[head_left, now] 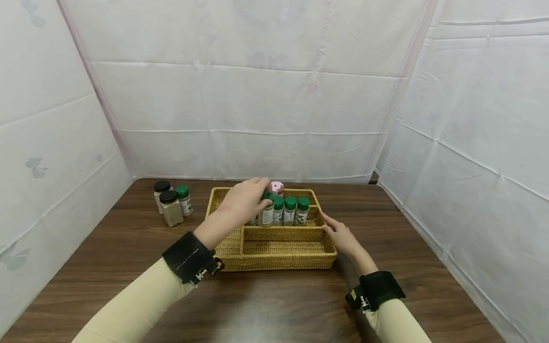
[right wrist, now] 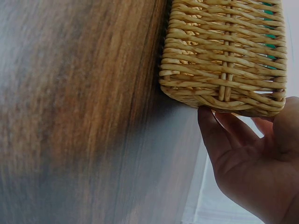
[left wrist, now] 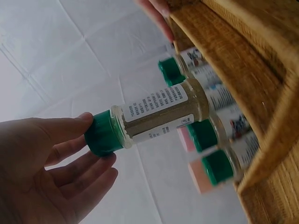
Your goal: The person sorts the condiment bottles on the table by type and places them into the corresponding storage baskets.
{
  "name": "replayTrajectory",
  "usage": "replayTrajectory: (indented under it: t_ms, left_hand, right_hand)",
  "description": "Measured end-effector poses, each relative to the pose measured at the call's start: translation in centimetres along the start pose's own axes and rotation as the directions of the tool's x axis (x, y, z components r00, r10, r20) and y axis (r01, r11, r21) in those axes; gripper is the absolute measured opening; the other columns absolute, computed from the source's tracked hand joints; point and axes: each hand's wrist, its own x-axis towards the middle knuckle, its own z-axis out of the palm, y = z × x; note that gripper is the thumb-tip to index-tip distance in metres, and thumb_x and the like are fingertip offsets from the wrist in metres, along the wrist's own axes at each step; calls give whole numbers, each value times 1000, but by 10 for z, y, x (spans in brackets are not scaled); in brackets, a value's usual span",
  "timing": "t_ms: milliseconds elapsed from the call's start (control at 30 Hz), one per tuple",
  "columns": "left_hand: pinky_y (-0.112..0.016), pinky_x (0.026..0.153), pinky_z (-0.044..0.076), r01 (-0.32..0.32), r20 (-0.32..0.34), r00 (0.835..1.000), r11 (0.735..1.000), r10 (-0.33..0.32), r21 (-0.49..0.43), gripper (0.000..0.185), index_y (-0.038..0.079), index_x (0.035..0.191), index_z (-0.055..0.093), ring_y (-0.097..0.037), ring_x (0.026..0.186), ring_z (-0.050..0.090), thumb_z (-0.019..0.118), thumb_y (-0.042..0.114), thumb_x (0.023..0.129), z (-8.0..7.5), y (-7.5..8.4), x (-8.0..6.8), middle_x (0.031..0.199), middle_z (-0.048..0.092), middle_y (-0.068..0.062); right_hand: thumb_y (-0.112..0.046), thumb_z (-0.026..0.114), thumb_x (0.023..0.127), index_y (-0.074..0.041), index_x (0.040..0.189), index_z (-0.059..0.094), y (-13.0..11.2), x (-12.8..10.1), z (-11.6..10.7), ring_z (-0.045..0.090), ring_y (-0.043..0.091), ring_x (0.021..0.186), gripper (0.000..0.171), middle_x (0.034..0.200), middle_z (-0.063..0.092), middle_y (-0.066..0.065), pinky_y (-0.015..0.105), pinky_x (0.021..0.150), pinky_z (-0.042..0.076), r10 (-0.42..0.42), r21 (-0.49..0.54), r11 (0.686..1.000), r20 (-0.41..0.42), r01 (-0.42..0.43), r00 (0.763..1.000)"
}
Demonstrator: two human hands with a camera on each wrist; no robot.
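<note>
Inside the basket, left hand grips a spice jar; right hand flat against its side.

I see a green-capped spice jar of tan powder, white-labelled, held by its cap, at the left end of the jar row in the wicker basket's rear compartment.

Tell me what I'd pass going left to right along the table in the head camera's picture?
Two black-lidded jars → a green-lidded jar beside them → left hand on a green-capped jar → three more green-capped jars in the wicker basket → right hand against the basket's right side.
</note>
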Motion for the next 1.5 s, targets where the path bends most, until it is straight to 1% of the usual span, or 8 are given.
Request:
replayTrajectory:
  t_ms: [167, 333, 467, 700, 967, 1133, 1267, 1500]
  left_hand:
    - [-38, 91, 56, -40, -1, 999, 999, 40, -12, 23, 16, 114, 61, -21, 102, 67, 67, 29, 97, 9, 12, 13, 115, 68, -3]
    - [-29, 71, 55, -51, 27, 998, 998, 52, -23, 22, 17, 113, 60, -17, 93, 66, 67, 30, 97, 17, 22, 23, 116, 67, -3]
    - [-27, 65, 52, -66, 41, 997, 997, 67, -26, 23, 18, 115, 60, -16, 93, 66, 67, 31, 97, 21, 30, 31, 117, 66, -3]
    - [-28, 72, 54, -110, 47, 993, 993, 112, -42, 25, 18, 118, 58, -17, 96, 66, 66, 31, 97, 30, 46, 44, 118, 64, -3]
    - [-28, 72, 53, -152, 60, 986, 987, 155, -43, 22, 17, 116, 59, -16, 97, 64, 64, 29, 99, 46, 62, 60, 116, 64, -2]
    - [-26, 71, 53, -158, 77, 984, 987, 160, -38, 19, 17, 115, 58, -15, 95, 64, 63, 28, 99, 56, 67, 70, 114, 63, -1]
    - [-26, 74, 53, -154, 91, 984, 988, 155, -19, 18, 17, 115, 58, -16, 96, 64, 62, 26, 100, 65, 70, 77, 114, 63, -2]
    - [-28, 80, 55, -155, 124, 981, 988, 151, 27, 20, 17, 116, 58, -17, 101, 64, 64, 24, 99, 76, 73, 86, 114, 61, -2]
  right_hand:
    - [-20, 39, 110, -23, 160, 22, -3, 1, 4, 22, 10, 43, 54, 84, 52, 17, 25, 45, 29, 3, -6, 1000, -7, -3, 1000]
    - [-19, 39, 109, -25, 160, 22, -5, 0, 6, 22, 12, 44, 54, 142, 51, 27, 27, 47, 30, -2, -7, 1000, -8, 2, 1000]
    - [-20, 39, 109, -26, 160, 22, -6, 0, 7, 23, 13, 44, 54, 155, 40, 24, 28, 48, 31, 2, -10, 1000, -8, -2, 1000]
    - [-20, 39, 110, -26, 160, 23, -6, -1, 7, 25, 11, 43, 53, 119, 59, 24, 25, 45, 31, 20, 11, 1000, -2, -20, 1000]
    - [-21, 38, 110, -27, 160, 21, -7, -4, 7, 23, 10, 43, 53, 57, 36, -2, 23, 44, 28, 13, 14, 1000, 8, -13, 1000]
    - [-21, 38, 110, -27, 160, 23, -8, -4, 7, 25, 10, 43, 53, 95, 63, 14, 23, 44, 29, 17, 31, 999, 0, -17, 1000]
    - [-21, 38, 110, -25, 160, 23, -8, -5, 7, 25, 11, 43, 52, 145, 49, 24, 24, 45, 29, 16, 43, 999, 0, -16, 1000]
    - [-22, 37, 110, -24, 160, 23, -7, -5, 8, 25, 10, 43, 52, 102, 57, 16, 23, 45, 30, 23, 50, 999, -8, -23, 1000]
